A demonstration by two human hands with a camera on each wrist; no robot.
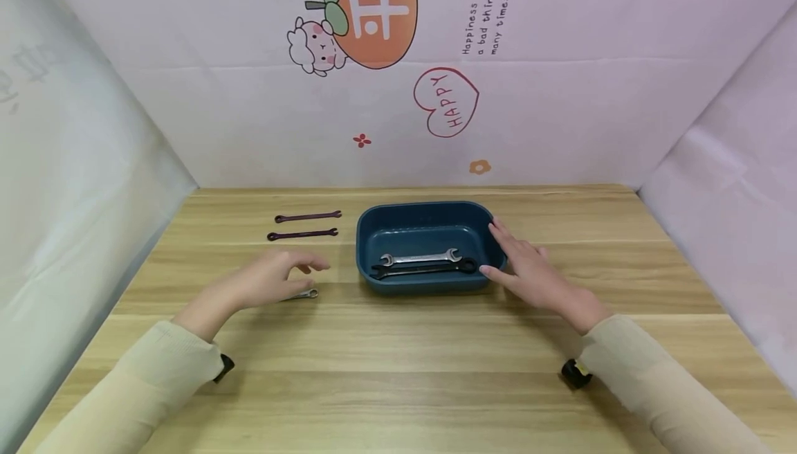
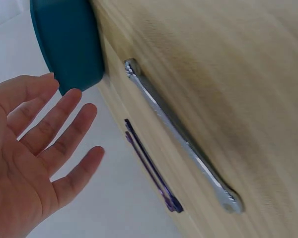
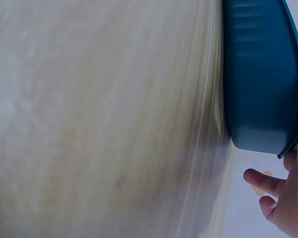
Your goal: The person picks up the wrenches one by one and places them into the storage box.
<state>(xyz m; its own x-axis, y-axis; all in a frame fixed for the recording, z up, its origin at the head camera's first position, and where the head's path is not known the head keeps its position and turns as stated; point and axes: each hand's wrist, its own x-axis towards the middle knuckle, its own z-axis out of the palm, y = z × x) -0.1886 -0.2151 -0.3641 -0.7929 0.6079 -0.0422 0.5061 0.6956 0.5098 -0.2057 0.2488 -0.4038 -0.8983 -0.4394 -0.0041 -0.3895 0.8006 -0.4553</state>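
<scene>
My left hand (image 1: 274, 279) hovers over the wood table with its fingers loosely bent and apart, holding nothing. Below it lies a silver combination wrench (image 2: 181, 136), mostly hidden by the hand in the head view. My right hand (image 1: 529, 274) rests on the right end of a dark blue plastic bin (image 1: 423, 213), thumb and fingers spread over the rim. Inside the bin, a silver open-end wrench (image 1: 420, 258) lies beside a black wrench (image 1: 423, 270), both near the front wall.
Two dark purple wrenches, a farther one (image 1: 308, 216) and a nearer one (image 1: 303, 234), lie side by side left of the bin. A printed white backdrop (image 1: 249, 129) stands along the table's back edge, with white cloth at both sides.
</scene>
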